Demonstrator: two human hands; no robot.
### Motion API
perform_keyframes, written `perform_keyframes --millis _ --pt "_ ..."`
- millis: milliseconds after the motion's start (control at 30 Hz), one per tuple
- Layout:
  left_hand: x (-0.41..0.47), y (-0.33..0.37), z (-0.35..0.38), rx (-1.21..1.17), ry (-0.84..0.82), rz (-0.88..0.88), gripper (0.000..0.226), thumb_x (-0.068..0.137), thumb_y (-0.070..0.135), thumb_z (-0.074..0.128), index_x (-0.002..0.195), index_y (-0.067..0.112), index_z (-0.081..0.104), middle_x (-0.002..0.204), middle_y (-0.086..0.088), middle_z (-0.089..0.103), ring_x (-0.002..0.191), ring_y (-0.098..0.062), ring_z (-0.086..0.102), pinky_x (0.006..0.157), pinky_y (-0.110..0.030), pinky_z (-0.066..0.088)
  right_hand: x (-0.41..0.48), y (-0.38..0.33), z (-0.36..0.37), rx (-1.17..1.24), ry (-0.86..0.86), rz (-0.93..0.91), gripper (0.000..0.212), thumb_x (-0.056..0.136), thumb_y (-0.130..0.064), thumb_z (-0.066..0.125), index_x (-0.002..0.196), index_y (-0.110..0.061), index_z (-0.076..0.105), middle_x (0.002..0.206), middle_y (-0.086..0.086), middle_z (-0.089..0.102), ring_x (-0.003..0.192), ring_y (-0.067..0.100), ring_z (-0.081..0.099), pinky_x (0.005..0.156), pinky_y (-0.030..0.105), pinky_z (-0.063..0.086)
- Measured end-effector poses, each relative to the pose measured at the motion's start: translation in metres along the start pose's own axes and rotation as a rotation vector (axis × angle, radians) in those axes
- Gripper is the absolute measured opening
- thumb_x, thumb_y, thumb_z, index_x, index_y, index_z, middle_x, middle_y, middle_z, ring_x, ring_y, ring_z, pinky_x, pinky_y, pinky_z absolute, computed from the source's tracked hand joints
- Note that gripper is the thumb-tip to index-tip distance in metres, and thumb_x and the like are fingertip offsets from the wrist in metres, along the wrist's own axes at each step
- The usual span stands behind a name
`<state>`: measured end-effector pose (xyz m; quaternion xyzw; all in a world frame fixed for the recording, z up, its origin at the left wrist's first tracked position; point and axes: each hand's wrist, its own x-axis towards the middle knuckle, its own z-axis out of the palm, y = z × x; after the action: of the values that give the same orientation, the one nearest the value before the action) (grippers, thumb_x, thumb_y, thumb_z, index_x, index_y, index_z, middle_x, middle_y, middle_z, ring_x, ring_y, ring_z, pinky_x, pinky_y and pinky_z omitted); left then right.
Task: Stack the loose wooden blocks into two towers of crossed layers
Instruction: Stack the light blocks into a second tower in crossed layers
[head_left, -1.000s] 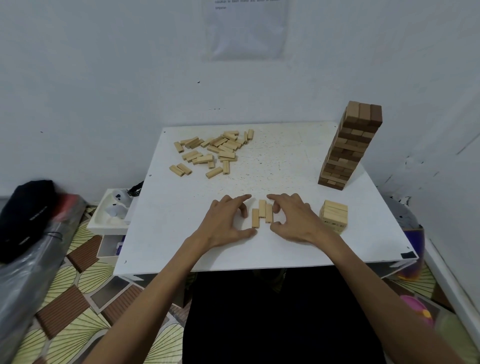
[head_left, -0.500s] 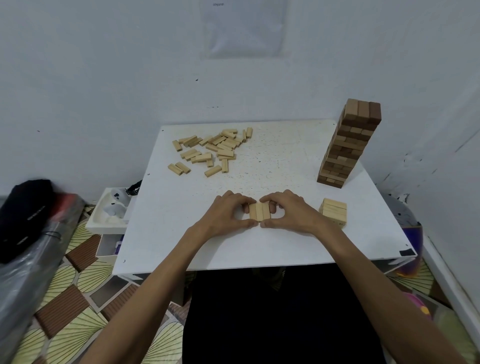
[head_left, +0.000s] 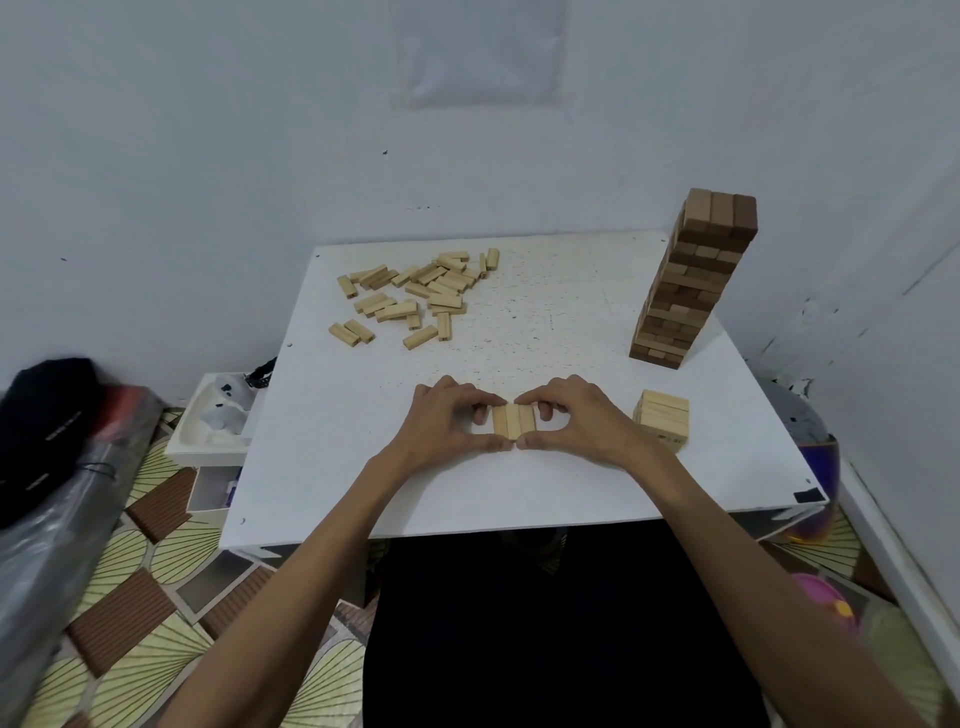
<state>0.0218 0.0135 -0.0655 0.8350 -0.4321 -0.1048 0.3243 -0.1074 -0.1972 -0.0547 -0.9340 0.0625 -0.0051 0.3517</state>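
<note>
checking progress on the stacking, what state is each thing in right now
row of three blocks: flat on the white table, side by side, pressed together between both hands
left hand: pinches the row's left side
right hand: pinches the row's right side
loose blocks: scattered flat, far left of the table
dark tower: standing tall, crossed layers
short light stack: a few layers high, beside the right hand

A white table (head_left: 545, 493) stands against a pale wall (head_left: 208, 156), where a faint sheet of paper (head_left: 483, 52) hangs. The floor (head_left: 130, 587) shows fan-patterned and brown ribbed tiles; a white tray (head_left: 208, 451) sits beside the table's left edge.
</note>
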Motion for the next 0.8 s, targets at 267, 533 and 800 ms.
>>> perform_keyframes --millis 267,533,800 --pt "-0.001 0.0 0.0 -0.001 -0.003 0.02 0.06 0.066 0.077 0.067 0.115 0.042 0.069 0.085 0.018 0.063 0.091 -0.004 0.049 0.088 -0.039 0.034 -0.001 0.003 0.005 -0.008 0.026 0.003 0.056 0.074 -0.066 0.078 0.123 -0.046 0.062 0.096 -0.018 0.056 0.101 0.0 0.042 0.092 0.031 0.037" --pt "0.001 0.001 -0.003 0.01 -0.018 0.082 0.056 0.066 0.074 0.07 0.111 0.042 0.069 0.087 0.017 0.059 0.09 -0.008 0.047 0.087 -0.044 0.038 -0.007 -0.006 0.003 -0.056 0.056 -0.049 0.057 0.075 -0.064 0.078 0.125 -0.041 0.064 0.097 -0.017 0.05 0.099 0.001 0.041 0.085 0.024 0.036" --pt "0.021 0.029 -0.021 0.023 -0.002 0.266 0.053 0.069 0.068 0.074 0.112 0.038 0.07 0.116 0.016 0.053 0.112 -0.009 0.043 0.09 -0.037 0.035 -0.022 -0.017 -0.032 -0.097 0.157 -0.102 0.051 0.076 -0.054 0.082 0.121 -0.037 0.068 0.112 -0.014 0.045 0.108 0.002 0.038 0.087 0.01 0.031"
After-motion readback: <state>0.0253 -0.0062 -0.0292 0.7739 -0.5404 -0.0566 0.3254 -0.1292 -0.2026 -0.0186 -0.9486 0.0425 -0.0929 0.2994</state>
